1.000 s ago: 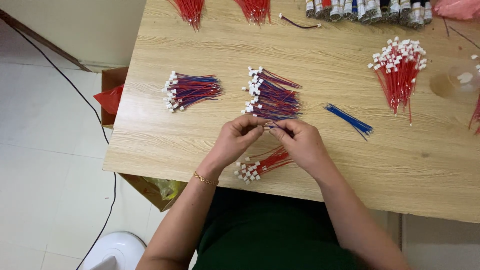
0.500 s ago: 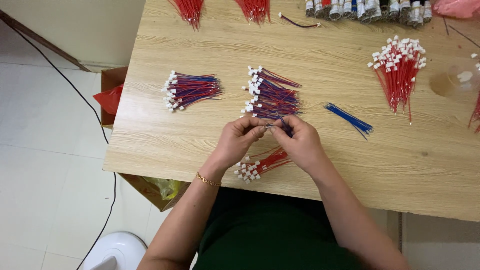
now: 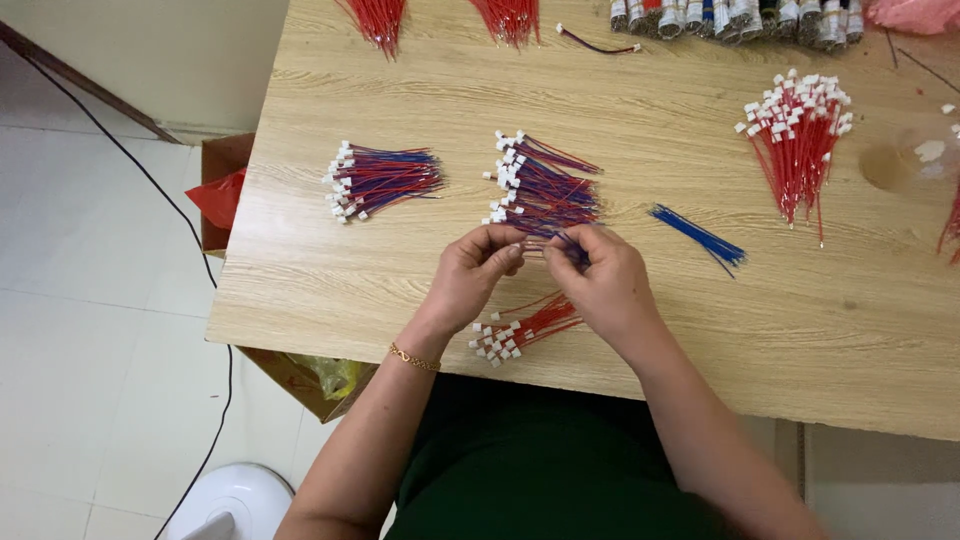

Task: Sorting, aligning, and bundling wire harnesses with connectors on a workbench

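Observation:
Over the near middle of the wooden table (image 3: 400, 290), my left hand (image 3: 472, 277) and my right hand (image 3: 600, 280) meet and pinch one thin wire with a white connector (image 3: 537, 243) between their fingertips. Just beyond my fingers lies a pile of red-and-blue wires with white connectors (image 3: 540, 187). Under my wrists lies a small bundle of red wires with white connectors (image 3: 515, 332). A loose bunch of blue wires (image 3: 700, 236) lies to the right of my right hand.
A second red-and-blue wire bundle (image 3: 375, 180) lies at the left. Red wires with connectors (image 3: 797, 145) fan out at the right. More red bundles (image 3: 378, 18) and a row of small tubes (image 3: 735, 15) line the far edge. A cardboard box (image 3: 225, 190) stands beside the table.
Both hands stay at the same spot; the fingers have shifted slightly along the wire they hold.

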